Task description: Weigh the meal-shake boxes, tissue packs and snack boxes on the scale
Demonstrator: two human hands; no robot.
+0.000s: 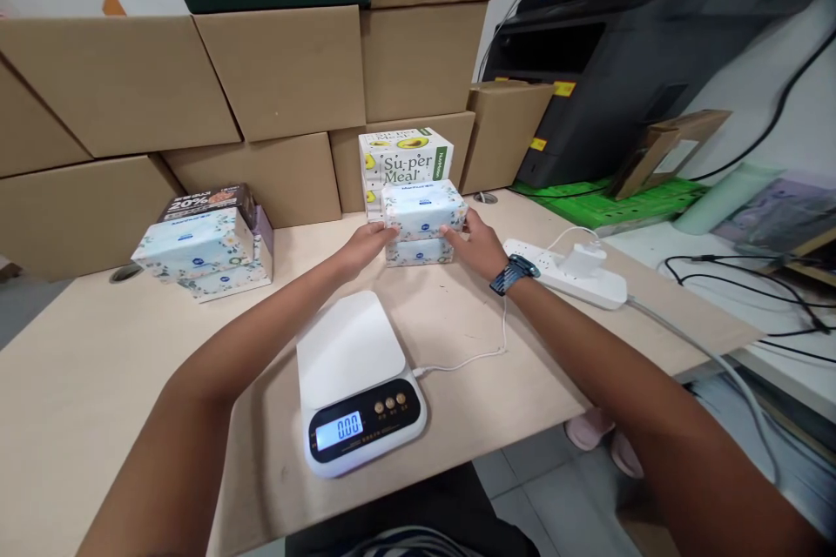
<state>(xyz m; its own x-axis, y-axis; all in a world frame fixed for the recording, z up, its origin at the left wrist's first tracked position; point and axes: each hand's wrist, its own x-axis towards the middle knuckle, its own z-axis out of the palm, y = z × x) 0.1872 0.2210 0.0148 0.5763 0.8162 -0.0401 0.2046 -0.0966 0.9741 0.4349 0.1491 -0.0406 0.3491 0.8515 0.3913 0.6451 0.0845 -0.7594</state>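
Note:
A floral tissue pack (423, 207) is gripped at both ends, my left hand (367, 247) on its left side and my right hand (480, 245) on its right. It sits on or just above a second tissue pack (418, 253); I cannot tell if they touch. Behind them stand white "Su-per Meal" boxes (408, 158) with avocado pictures, one above another. Closer to me lies a white digital scale (353, 339), its platform bare and its lit display reading 0.00. A blue watch is on my right wrist.
At the left, tissue packs (196, 244) lie stacked before a dark box (209, 202). Cardboard boxes (280, 74) wall off the back. A white power strip (568, 271) is on the right, and a thin cable (463, 360) runs from the scale. A black printer (607, 61) stands behind.

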